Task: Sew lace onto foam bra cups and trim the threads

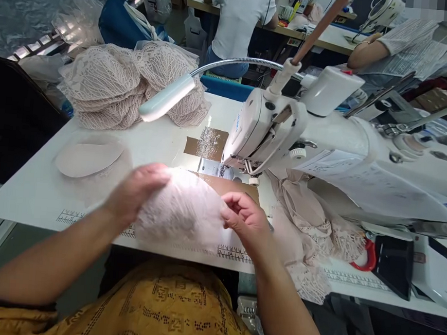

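A pale pink lace fabric piece (183, 211), slightly blurred, is stretched between my two hands in front of the sewing machine (265, 134). My left hand (139, 186) grips its upper left edge, thumb and fingers closed on it. At the right edge, my right hand (245, 215) pinches the cloth between thumb and fingertips, its other fingers curled. Just beyond the fabric are the needle and presser foot (223, 171), above the metal plate. A smooth beige oval piece (88, 159) lies on the table left of my left hand, on sheer material.
Stacked lace pieces (102, 85) fill the table's back left. A lamp (167, 98) hangs over the work area. Right of the machine bed are more lace fabric (304, 220), red-handled scissors (367, 256) and a black object (394, 263). Two people sit at tables behind.
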A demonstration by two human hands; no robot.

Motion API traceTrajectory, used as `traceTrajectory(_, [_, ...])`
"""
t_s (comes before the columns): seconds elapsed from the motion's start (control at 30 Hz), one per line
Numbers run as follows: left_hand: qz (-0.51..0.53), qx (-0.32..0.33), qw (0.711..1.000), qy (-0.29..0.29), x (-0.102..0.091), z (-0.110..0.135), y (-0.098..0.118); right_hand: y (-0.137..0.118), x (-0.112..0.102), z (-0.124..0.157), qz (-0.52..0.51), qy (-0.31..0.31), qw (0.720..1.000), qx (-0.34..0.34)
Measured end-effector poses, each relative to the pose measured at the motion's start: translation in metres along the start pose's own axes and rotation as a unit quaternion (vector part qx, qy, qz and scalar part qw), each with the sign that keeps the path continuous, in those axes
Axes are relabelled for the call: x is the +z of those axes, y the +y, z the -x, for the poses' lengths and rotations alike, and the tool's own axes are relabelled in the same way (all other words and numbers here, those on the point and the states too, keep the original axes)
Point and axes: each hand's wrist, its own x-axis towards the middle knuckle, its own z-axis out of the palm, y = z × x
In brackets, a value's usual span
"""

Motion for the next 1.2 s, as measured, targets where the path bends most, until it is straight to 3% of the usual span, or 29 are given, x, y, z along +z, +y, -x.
traceTrajectory(0.07, [-0.096, 0.132, 0.977, 0.134, -0.016, -0.005, 0.024, -0.002, -0.014, 0.004, 0.045, 0.025, 0.998, -0.019])
traceTrajectory(0.1, [-0.176, 0.206, 0.944, 0.186, -0.021, -0.008, 0.032, -0.004, -0.020, 0.005, 0.072, 0.035, 0.996, -0.030])
traceTrajectory(0.17, [-0.358, 0.344, 0.838, 0.224, -0.021, -0.019, 0.039, -0.008, -0.028, 0.007, 0.137, 0.047, 0.988, -0.052])
traceTrajectory(0.23, [-0.543, 0.423, 0.707, 0.161, -0.007, -0.035, 0.028, -0.013, -0.031, 0.005, 0.212, 0.049, 0.974, -0.066])
traceTrajectory(0.3, [-0.708, 0.415, 0.569, 0.048, 0.017, -0.052, 0.004, -0.017, -0.030, 0.000, 0.285, 0.039, 0.955, -0.067])
traceTrajectory(0.4, [-0.765, 0.383, 0.515, -0.062, 0.053, -0.068, -0.038, -0.017, -0.027, -0.012, 0.373, 0.018, 0.926, -0.052])
traceTrajectory(0.53, [-0.784, 0.354, 0.494, -0.128, 0.076, -0.060, -0.067, -0.006, -0.022, -0.027, 0.449, 0.007, 0.892, -0.055])
traceTrajectory(0.67, [-0.789, 0.312, 0.509, -0.146, 0.075, -0.044, -0.053, 0.010, -0.013, -0.035, 0.535, -0.018, 0.840, -0.082])
traceTrajectory(0.73, [-0.755, 0.291, 0.557, -0.190, 0.069, -0.041, -0.036, 0.014, -0.009, -0.036, 0.595, -0.029, 0.800, -0.077])
traceTrajectory(0.83, [-0.631, 0.226, 0.670, -0.319, 0.057, -0.044, -0.012, 0.017, -0.005, -0.036, 0.656, -0.035, 0.751, -0.067])
traceTrajectory(0.9, [-0.568, 0.242, 0.712, -0.334, 0.049, -0.053, -0.008, 0.018, -0.003, -0.035, 0.685, -0.028, 0.724, -0.072])
traceTrajectory(1.0, [-0.558, 0.350, 0.703, -0.269, 0.040, -0.072, -0.022, 0.021, -0.002, -0.034, 0.710, -0.004, 0.699, -0.091])
traceTrajectory(1.2, [-0.584, 0.437, 0.650, -0.216, 0.032, -0.094, -0.053, 0.024, -0.002, -0.038, 0.704, 0.020, 0.702, -0.104])
